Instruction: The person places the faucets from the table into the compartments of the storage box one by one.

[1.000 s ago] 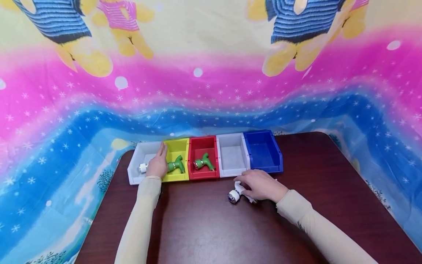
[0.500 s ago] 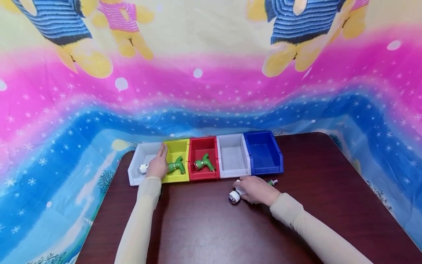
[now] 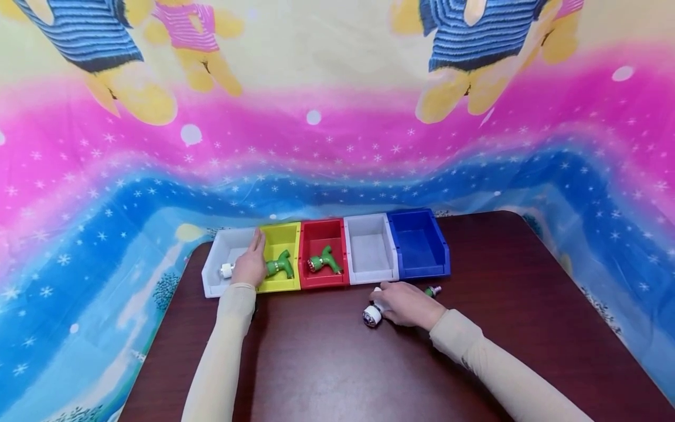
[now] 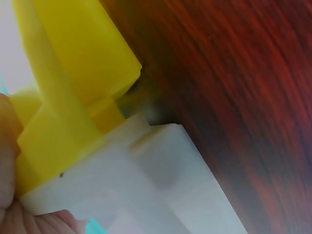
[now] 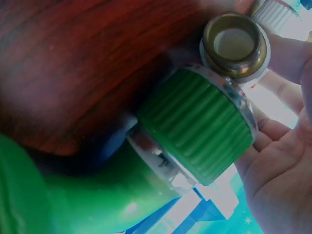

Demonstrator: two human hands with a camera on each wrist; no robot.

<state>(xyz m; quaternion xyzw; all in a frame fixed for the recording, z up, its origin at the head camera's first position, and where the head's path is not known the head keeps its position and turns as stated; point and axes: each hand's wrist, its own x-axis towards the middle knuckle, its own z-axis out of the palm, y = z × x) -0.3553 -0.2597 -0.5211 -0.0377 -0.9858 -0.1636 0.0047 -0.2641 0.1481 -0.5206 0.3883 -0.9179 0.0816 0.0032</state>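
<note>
My left hand (image 3: 250, 266) rests over the walls where the left white bin (image 3: 211, 287) meets the yellow bin (image 3: 279, 234), fingers straight and together. In the left wrist view, its fingers (image 4: 7, 156) lie against both bins. In front of the right white bin (image 3: 371, 252), my right hand (image 3: 408, 303) grips a white tap (image 3: 372, 316) with a round white knob. The right wrist view shows the white tap's brass-rimmed opening close to the fingers. A green tap (image 5: 195, 126) with a ribbed knob lies beside it, mostly hidden under my hand in the head view.
A green tap (image 3: 282, 265) lies in the yellow bin and another green tap (image 3: 324, 259) in the red bin (image 3: 321, 231). A white knob (image 3: 226, 270) shows in the left white bin. The blue bin (image 3: 419, 243) ends the row at the right, before a printed cloth (image 3: 337, 146).
My right hand has come down slightly left and its fingers have closed on the white tap. The green tap's metal end now shows behind it. My left hand keeps its place.
</note>
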